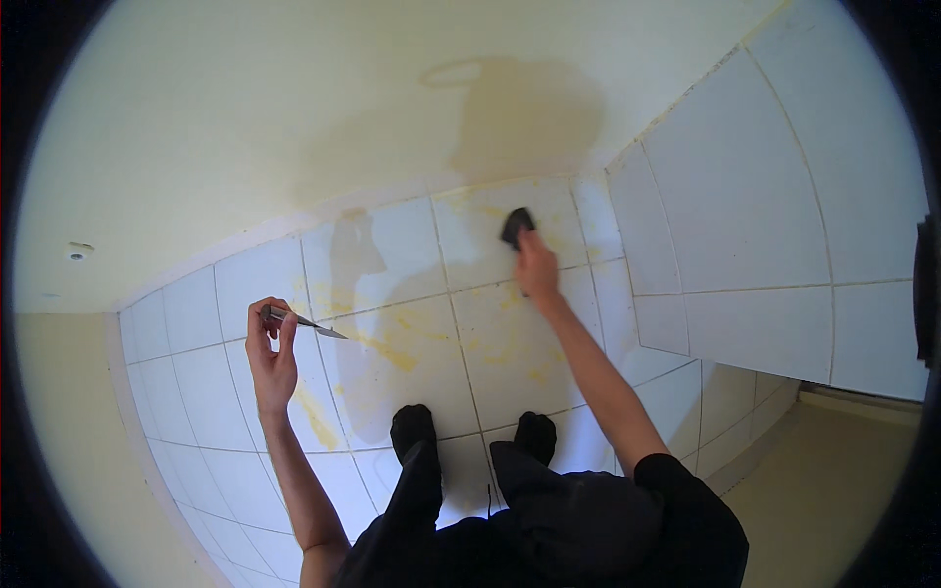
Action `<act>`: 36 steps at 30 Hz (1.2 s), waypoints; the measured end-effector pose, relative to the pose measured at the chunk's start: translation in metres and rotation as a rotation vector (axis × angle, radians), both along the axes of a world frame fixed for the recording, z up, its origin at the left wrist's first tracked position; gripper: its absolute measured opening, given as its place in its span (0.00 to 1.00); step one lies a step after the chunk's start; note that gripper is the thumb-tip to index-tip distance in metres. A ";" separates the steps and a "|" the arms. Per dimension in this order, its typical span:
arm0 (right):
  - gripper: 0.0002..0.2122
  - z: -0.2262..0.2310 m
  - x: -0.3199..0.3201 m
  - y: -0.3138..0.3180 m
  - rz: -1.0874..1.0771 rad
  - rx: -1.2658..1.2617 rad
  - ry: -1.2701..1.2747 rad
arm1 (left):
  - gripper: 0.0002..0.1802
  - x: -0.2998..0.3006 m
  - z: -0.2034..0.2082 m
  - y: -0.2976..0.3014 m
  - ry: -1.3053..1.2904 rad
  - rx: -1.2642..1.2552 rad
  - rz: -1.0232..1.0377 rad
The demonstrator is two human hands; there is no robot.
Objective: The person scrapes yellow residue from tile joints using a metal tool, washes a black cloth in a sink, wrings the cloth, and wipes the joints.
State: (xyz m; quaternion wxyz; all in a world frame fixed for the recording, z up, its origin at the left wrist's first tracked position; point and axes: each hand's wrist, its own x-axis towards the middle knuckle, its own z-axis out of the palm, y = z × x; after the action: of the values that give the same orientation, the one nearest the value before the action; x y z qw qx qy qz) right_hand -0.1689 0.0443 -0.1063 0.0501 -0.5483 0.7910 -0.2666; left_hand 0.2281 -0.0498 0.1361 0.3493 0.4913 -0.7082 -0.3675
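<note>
My left hand (272, 355) is closed round the handle of a small knife (312, 325). Its slim pointed blade slants down to the right, over white floor tiles (392, 230). To the right, my stretched-out arm brings my right hand (538, 267) close to the far wall. That hand is closed on a black, flat-ended tool (518, 227), slightly blurred; its exact kind does not show. Yellow smears (397, 358) mark the tiles between the hands, with more patches around the black tool.
My feet in black (414, 431) stand on the tiles. A cream wall (294, 98) rises at the far side, carrying my shadow. White tiled panels (735, 186) stand along the right. A small white fitting (79, 251) sits on the wall at left.
</note>
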 end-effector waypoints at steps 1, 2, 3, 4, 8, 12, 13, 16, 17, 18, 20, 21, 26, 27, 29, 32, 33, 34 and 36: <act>0.22 -0.013 0.011 -0.005 0.088 -0.143 -0.025 | 0.07 -0.007 0.001 0.000 0.013 0.005 -0.019; 0.19 0.002 0.041 -0.018 0.146 -0.074 -0.122 | 0.07 -0.003 0.002 0.001 0.010 0.005 -0.008; 0.19 0.016 0.062 -0.028 0.226 0.008 -0.218 | 0.06 -0.001 0.002 0.002 -0.001 0.022 -0.007; 0.18 0.017 0.075 -0.038 0.305 -0.068 -0.297 | 0.06 -0.004 0.003 0.003 -0.008 0.039 -0.017; 0.18 0.025 0.095 -0.066 0.262 -0.080 -0.761 | 0.06 -0.010 0.007 0.004 0.012 0.026 -0.032; 0.17 0.053 0.042 -0.065 0.010 -0.029 -1.376 | 0.06 0.002 0.010 0.008 0.014 0.020 -0.012; 0.17 0.061 0.020 -0.061 -0.028 -0.086 -1.342 | 0.06 0.005 0.011 0.009 0.010 0.019 -0.008; 0.16 0.045 -0.070 -0.041 -0.237 -0.203 -0.905 | 0.07 0.005 0.009 0.005 0.022 -0.024 0.000; 0.16 0.053 -0.081 -0.036 -0.276 -0.175 -0.692 | 0.07 0.011 0.010 0.007 0.017 -0.027 0.011; 0.16 0.062 -0.087 -0.033 -0.314 -0.148 -0.475 | 0.06 0.016 0.011 0.008 0.018 -0.036 0.022; 0.17 0.052 -0.096 -0.032 -0.432 0.026 -0.246 | 0.06 0.018 0.012 0.009 0.023 -0.042 0.022; 0.18 0.043 -0.098 -0.031 -0.541 0.202 -0.015 | 0.06 0.020 0.013 0.010 0.010 -0.019 0.015; 0.19 0.010 -0.021 -0.067 -0.313 -0.012 0.097 | 0.06 0.025 0.013 0.012 0.046 -0.026 0.012; 0.18 0.008 0.001 -0.077 -0.196 -0.024 0.105 | 0.06 0.025 0.013 0.014 0.037 0.001 0.014; 0.16 0.013 0.051 -0.093 0.045 0.041 -0.060 | 0.06 0.026 0.012 0.017 0.030 0.025 0.018; 0.18 0.015 0.100 -0.105 0.536 0.089 -0.619 | 0.06 0.022 0.011 0.015 0.037 0.041 0.005; 0.17 0.022 0.110 -0.102 0.497 0.080 -0.670 | 0.06 0.020 0.012 0.014 0.044 0.037 0.006; 0.17 0.036 0.115 -0.097 0.502 0.081 -0.670 | 0.06 0.021 0.013 0.015 0.048 0.034 0.013; 0.16 0.065 0.118 -0.091 0.328 0.154 -1.480 | 0.06 0.023 0.012 0.014 0.062 0.033 0.025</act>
State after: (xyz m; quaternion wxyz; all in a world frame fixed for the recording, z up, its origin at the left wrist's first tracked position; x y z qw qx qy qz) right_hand -0.0511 -0.0468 -0.0411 0.6447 -0.3321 0.4757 -0.4978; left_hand 0.2510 -0.0361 0.1478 0.3674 0.4941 -0.6847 -0.3900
